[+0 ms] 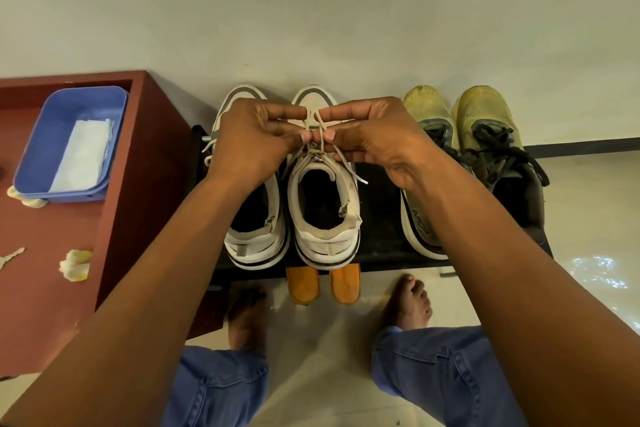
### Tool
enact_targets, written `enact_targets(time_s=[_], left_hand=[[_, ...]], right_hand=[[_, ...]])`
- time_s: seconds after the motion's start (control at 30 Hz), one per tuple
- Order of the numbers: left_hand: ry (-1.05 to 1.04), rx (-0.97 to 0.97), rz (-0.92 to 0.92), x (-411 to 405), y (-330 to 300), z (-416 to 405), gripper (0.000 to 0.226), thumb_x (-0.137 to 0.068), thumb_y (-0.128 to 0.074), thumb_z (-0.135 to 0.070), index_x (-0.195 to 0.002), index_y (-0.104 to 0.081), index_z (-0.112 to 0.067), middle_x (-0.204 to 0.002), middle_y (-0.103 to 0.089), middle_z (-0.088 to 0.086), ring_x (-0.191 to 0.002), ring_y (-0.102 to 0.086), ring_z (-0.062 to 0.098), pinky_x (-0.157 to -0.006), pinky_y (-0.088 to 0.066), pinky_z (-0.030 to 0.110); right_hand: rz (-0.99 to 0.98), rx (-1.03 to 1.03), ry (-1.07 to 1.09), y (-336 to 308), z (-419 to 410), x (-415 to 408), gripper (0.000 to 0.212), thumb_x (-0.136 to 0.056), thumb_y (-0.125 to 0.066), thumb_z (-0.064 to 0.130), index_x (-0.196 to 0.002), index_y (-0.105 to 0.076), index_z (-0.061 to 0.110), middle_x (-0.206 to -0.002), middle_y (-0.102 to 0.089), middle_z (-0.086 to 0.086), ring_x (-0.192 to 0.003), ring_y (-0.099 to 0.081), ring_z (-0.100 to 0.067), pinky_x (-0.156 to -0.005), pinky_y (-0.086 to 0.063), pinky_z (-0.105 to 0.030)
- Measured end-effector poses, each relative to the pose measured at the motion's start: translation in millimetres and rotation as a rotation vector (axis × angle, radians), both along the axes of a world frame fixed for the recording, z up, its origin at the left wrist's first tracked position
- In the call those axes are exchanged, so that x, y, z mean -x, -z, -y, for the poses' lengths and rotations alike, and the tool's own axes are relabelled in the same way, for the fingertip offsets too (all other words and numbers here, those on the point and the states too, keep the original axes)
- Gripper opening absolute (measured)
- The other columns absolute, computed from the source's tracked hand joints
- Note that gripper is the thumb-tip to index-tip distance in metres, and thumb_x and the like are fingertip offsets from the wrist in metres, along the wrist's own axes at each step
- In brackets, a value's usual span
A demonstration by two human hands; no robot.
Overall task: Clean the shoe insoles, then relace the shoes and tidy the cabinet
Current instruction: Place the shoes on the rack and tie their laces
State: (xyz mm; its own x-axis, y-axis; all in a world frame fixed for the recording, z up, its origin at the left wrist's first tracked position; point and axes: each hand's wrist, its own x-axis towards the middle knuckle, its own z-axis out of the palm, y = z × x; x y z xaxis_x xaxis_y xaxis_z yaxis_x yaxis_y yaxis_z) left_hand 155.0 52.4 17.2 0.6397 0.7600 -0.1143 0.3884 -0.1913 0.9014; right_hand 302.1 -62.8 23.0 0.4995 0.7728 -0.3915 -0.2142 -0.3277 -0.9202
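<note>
Laces (320, 135) half hidden between pinching hands (252, 142)

Two white sneakers (323, 204) are set side by side, toes to the wall, on a black rack (381, 253); the right one's white lace (320, 135) is pinched above its tongue.

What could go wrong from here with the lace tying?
1. Both hands, left hand and right hand, pinch the lace over the right white shoe; a slip would likely loosen the knot.
2. The shoe's heel sits at the black shelf edge; a hard tug might pull it off.
3. The orange insoles jut out beneath and could get knocked.
</note>
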Motion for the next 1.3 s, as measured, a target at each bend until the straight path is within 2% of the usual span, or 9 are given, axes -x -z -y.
enact_targets(time_s=[0.2, 0.33, 0.5, 0.7, 0.87, 1.0, 1.13, 1.23, 1.3], left_hand=[[-0.021, -0.026, 0.017, 0.3, 0.8, 2.1, 0.034, -0.086, -0.085, -0.018, -0.118, -0.076, -0.014, -0.082, -0.080, -0.001, -0.081, -0.077, 0.009, -0.094, -0.060, 0.041], [0.007, -0.017, -0.006, 1.2, 1.3, -0.8, 0.040, -0.083, -0.087, -0.017, -0.121, -0.074, -0.014, -0.082, -0.080, -0.003, -0.083, -0.077, 0.007, -0.096, -0.059, 0.040], [0.038, -0.022, -0.037, 1.7, 3.7, -4.3, 0.044, -0.082, -0.086, -0.011, -0.123, -0.073, -0.017, -0.082, -0.080, -0.004, -0.084, -0.077, 0.008, -0.096, -0.059, 0.042], [0.024, -0.038, -0.017, 0.2, 1.6, 0.1, 0.045, -0.082, -0.088, -0.021, -0.125, -0.072, -0.017, -0.079, -0.079, -0.006, -0.083, -0.076, 0.003, -0.096, -0.059, 0.038], [0.037, -0.048, -0.031, 0.2, 0.8, -0.3, 0.049, -0.080, -0.089, -0.014, -0.125, -0.072, -0.019, -0.079, -0.079, -0.006, -0.082, -0.076, 0.004, -0.096, -0.059, 0.039], [0.052, -0.077, -0.047, 0.4, 0.6, -0.2, 0.052, -0.077, -0.090, -0.014, -0.125, -0.072, -0.021, -0.078, -0.079, -0.007, -0.082, -0.076, 0.003, -0.096, -0.059, 0.040], [0.044, -0.103, -0.047, 0.9, 0.3, 1.7, 0.052, -0.077, -0.090, -0.016, -0.126, -0.072, -0.021, -0.077, -0.079, -0.008, -0.080, -0.076, 0.002, -0.095, -0.059, 0.040], [0.024, -0.125, -0.064, 0.6, 0.3, 2.1, 0.052, -0.077, -0.089, -0.015, -0.125, -0.073, -0.023, -0.077, -0.078, -0.008, -0.080, -0.076, 0.004, -0.091, -0.061, 0.039], [0.015, -0.144, -0.086, -0.6, 1.0, 2.5, 0.051, -0.076, -0.087, -0.014, -0.124, -0.074, -0.026, -0.076, -0.078, -0.009, -0.081, -0.075, 0.004, -0.090, -0.061, 0.040]], right_hand=[[-0.010, -0.013, -0.006, -0.7, 1.7, 1.2, 0.030, -0.084, -0.080, 0.002, -0.112, -0.076, 0.011, -0.092, -0.079, -0.012, -0.090, -0.078, -0.026, -0.082, -0.064, -0.036], [0.025, -0.006, 0.016, 0.0, 0.1, 4.0, 0.033, -0.084, -0.082, 0.006, -0.115, -0.075, 0.010, -0.089, -0.080, -0.011, -0.087, -0.078, -0.026, -0.080, -0.064, -0.037], [0.052, 0.027, -0.021, -2.3, 1.6, 2.4, 0.037, -0.082, -0.081, -0.002, -0.113, -0.075, 0.017, -0.089, -0.080, -0.006, -0.085, -0.078, -0.019, -0.084, -0.063, -0.037], [0.089, 0.020, 0.019, -1.8, -0.2, 4.9, 0.040, -0.082, -0.084, 0.009, -0.120, -0.074, 0.015, -0.090, -0.080, -0.008, -0.088, -0.078, -0.024, -0.081, -0.064, -0.038], [0.084, 0.028, -0.014, -1.4, 0.2, 2.9, 0.049, -0.079, -0.083, -0.003, -0.123, -0.072, 0.015, -0.090, -0.080, -0.009, -0.094, -0.077, -0.028, -0.088, -0.062, -0.046], [0.082, 0.005, -0.013, -1.9, 0.9, 4.6, 0.050, -0.079, -0.084, 0.001, -0.125, -0.070, 0.015, -0.088, -0.080, -0.008, -0.091, -0.078, -0.024, -0.090, -0.061, -0.045], [0.087, 0.000, 0.015, -1.6, 0.1, 6.3, 0.049, -0.079, -0.084, 0.000, -0.124, -0.070, 0.014, -0.085, -0.080, -0.008, -0.084, -0.078, -0.020, -0.085, -0.062, -0.043], [0.086, -0.002, 0.065, 1.5, -2.3, 7.0, 0.051, -0.076, -0.085, -0.003, -0.123, -0.071, 0.013, -0.085, -0.079, -0.010, -0.083, -0.078, -0.025, -0.084, -0.063, -0.046], [0.061, -0.022, 0.100, 2.7, -4.0, 8.1, 0.050, -0.076, -0.084, -0.005, -0.121, -0.072, 0.012, -0.086, -0.079, -0.012, -0.081, -0.078, -0.025, -0.080, -0.062, -0.041]])
